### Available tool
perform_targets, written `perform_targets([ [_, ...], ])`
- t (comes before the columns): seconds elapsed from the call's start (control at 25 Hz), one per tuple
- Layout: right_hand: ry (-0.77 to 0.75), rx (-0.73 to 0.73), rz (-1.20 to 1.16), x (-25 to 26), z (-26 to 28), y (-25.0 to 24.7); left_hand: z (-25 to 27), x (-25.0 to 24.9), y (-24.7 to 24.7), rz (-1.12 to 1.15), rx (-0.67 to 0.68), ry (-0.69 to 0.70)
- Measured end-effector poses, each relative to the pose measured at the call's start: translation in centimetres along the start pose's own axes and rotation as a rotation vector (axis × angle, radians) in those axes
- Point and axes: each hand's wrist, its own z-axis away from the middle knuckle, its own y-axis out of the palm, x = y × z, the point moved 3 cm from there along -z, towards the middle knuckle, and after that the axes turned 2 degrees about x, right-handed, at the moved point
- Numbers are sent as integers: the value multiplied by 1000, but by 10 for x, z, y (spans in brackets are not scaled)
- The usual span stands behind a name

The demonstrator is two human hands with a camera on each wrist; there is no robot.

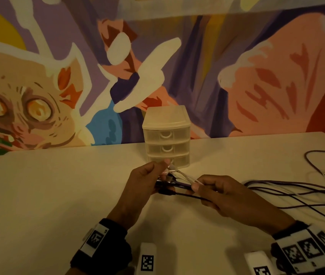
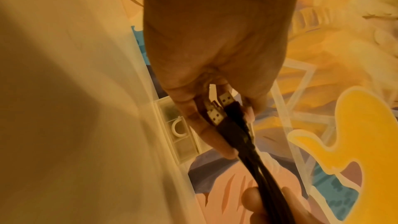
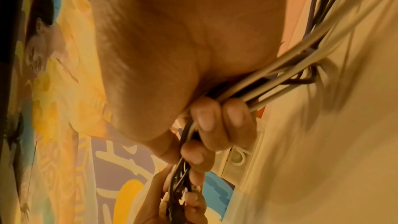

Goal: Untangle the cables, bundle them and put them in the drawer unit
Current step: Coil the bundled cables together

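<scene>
While the left hand pinches the plug ends of the cables together, fingers curled round them, the right hand is closed round the same bunch just beside it, on the side where the loose lengths begin. In the left wrist view the metal plugs lie side by side at the fingers. The long axis of the bunch runs left to right between the two hands, and the free lengths trail away to the right over the tabletop, some dark and some white, still spread and crossing each other. The right hand is therefore the nearer one to the slack, so I judge it should gather it. The drawer unit stands just behind the hands, all three drawers closed.
</scene>
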Motion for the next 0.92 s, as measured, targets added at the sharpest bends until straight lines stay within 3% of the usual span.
perform_targets([
  [0.32,-27,121,127,12,9,8,2,7,-4,-44,-18,-7],
  [0.52,13,41,131,4,6,6,4,8,4,-52,110,-28],
  [0.68,-64,-42,211,8,5,5,7,12,13,-192,230,-36],
  [0.84,-101,-78,272,9,4,5,10,6,15,-131,247,-60],
  [0.92,-104,-84,265,10,4,7,10,6,16,-216,192,-56],
])
